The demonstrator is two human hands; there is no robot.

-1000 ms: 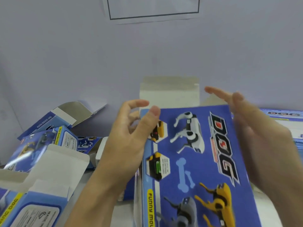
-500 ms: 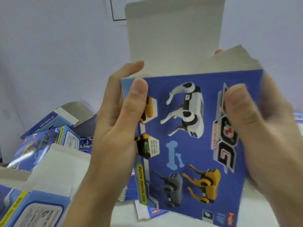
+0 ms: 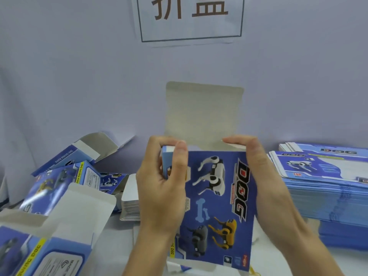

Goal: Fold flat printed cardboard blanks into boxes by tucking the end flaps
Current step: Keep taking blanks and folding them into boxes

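Left hand [image 3: 165,188] and right hand [image 3: 262,176] gripped blue box [image 3: 217,204] at its sides; grey top flap [image 3: 203,114] stood upright.

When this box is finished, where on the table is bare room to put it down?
Little bare table shows: a strip between the opened boxes at left and the left hand, in front of the small white card stack. Another pale patch lies at far right, below the stack of flat blanks. The left side is crowded with boxes.
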